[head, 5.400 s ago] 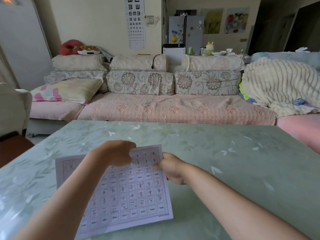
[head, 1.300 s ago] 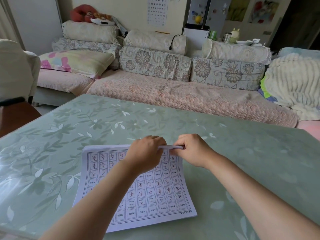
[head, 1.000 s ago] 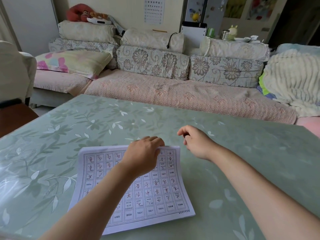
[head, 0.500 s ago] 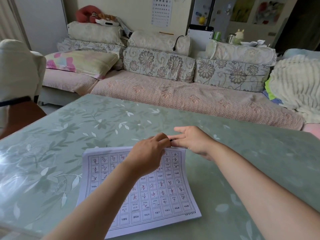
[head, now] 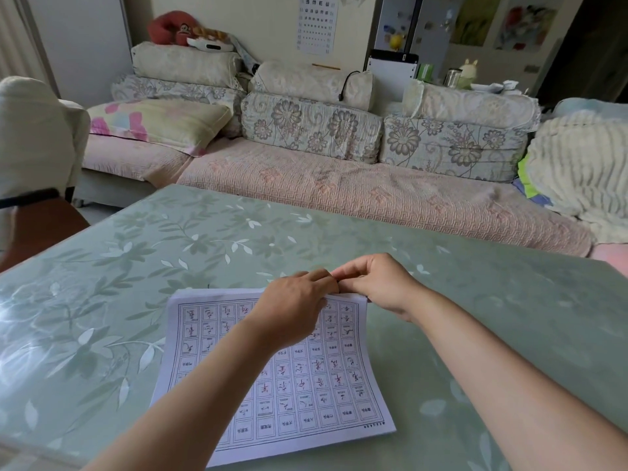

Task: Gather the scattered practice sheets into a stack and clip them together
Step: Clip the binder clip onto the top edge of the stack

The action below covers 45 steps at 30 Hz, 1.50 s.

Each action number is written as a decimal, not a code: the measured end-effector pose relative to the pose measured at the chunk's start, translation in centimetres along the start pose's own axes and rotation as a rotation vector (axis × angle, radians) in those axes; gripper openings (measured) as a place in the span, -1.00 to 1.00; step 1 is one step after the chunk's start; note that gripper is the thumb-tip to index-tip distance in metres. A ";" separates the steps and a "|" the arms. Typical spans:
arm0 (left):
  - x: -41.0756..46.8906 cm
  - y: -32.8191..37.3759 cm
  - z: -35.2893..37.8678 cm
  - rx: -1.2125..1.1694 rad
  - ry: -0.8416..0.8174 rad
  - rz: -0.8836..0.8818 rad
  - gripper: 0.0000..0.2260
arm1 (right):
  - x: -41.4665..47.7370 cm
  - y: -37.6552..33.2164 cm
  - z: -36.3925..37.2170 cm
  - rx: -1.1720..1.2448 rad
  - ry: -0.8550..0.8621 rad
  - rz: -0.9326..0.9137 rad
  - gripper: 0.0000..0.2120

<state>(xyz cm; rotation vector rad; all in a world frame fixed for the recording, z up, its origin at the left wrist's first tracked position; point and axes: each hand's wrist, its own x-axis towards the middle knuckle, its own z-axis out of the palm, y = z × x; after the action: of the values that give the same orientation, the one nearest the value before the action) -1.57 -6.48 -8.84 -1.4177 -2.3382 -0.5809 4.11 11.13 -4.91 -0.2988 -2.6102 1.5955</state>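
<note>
Right, the sofa [head: 339,185] fills the back of the room, nothing to do w/ the job. The green leaf-print table [head: 509,317] in front carries everything. The practice sheets [head: 306,396] lie near its front edge as one squared stack, printed side up. Their far edge is lifted a little off the table, prob. so sth can slide onto it. Left hand [head: 292,311] rests on the far part of the stack, fingers curled over that edge and gripping it, likely to keep the pages aligned. Right hand [head: 380,283] sits just beside it at the far right corner, fingers curled, tips touching the left's. What it pinches, clip or paper, is hidden, so can't tell. No clip visible. Gathering looks done; clipping seems the step in hand.
</note>
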 end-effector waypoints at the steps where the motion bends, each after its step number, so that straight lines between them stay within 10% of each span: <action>1: 0.0 -0.1 0.0 -0.007 -0.003 0.004 -0.76 | 0.2 0.0 0.0 -0.038 0.027 -0.010 -0.82; 9: 0.3 0.1 -0.3 -0.015 0.020 -0.033 -0.82 | 0.1 -0.3 -0.6 0.066 -0.026 0.040 -0.53; 23: 0.2 0.4 -0.3 -0.073 -0.025 -0.129 -0.82 | -0.6 0.6 0.0 0.148 0.095 0.117 -0.83; 32: 1.0 1.3 -1.0 -0.057 -0.069 -0.293 -0.80 | -2.9 -2.0 -1.9 -0.429 0.261 -0.315 -0.94; 45: 0.9 1.4 -1.1 -0.077 -0.067 -0.311 -0.76 | -1.6 -4.1 0.0 -0.843 0.083 -0.298 -0.91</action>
<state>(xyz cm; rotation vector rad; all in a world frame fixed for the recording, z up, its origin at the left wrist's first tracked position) -0.60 -5.82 -7.20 -1.1258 -2.6385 -0.7228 5.11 9.02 -1.16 0.0012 -2.9229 0.3332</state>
